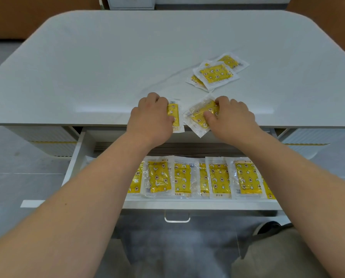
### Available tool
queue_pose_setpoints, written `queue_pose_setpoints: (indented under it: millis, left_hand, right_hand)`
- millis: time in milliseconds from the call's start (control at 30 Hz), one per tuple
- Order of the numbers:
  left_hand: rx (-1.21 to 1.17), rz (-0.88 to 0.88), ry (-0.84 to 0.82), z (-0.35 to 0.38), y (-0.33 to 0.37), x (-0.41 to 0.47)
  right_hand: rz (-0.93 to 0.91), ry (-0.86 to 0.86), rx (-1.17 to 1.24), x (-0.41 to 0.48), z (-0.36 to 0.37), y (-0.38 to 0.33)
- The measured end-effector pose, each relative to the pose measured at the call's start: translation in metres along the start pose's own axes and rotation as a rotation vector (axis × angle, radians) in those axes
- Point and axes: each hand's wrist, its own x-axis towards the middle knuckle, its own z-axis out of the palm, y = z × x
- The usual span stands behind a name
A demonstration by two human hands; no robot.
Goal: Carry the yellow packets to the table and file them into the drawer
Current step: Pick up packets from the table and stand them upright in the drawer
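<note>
At the near edge of the white bench (107, 63), the left hand (151, 119) has its grip closed over one yellow packet (174, 115), and the right hand (232, 119) pinches another packet (200, 115) between thumb and fingers, its corner hanging past the edge. A small overlapping pile of packets (215, 74) lies farther back on the right. Below, the open drawer (197, 204) holds a row of filed packets (217, 178) side by side

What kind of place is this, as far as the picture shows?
Probably an office or workroom: a white table with an open drawer beneath it, a small cabinet behind, and a glossy tiled floor.
</note>
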Motion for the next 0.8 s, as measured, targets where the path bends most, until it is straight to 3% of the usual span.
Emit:
queue_pose_setpoints:
  millis: [167, 300, 400, 567, 667, 800]
  left_hand:
    - [-0.131, -0.006, -0.115, -0.004, -0.003, 0.004]
    - [-0.146, -0.020, -0.139, -0.008, -0.006, 0.007]
    - [-0.101, -0.010, -0.157, -0.013, -0.008, 0.009]
    - [-0.143, 0.017, -0.123, -0.019, -0.013, 0.009]
    - [-0.272, -0.028, -0.185, -0.035, -0.021, 0.008]
    - [-0.226, -0.074, -0.342, -0.062, -0.042, -0.002]
  right_hand:
    - [-0.044, 0.052, 0.081, 0.002, -0.004, -0.004]
    - [-0.036, 0.065, 0.402, 0.001, -0.014, -0.007]
    - [0.035, -0.014, 0.637, 0.002, -0.022, -0.012]
    - [0.023, -0.157, 0.801, 0.003, -0.021, -0.017]
    - [-0.042, -0.282, 0.847, 0.000, -0.023, -0.021]
    - [-0.175, -0.321, 0.676, -0.008, -0.022, -0.032]
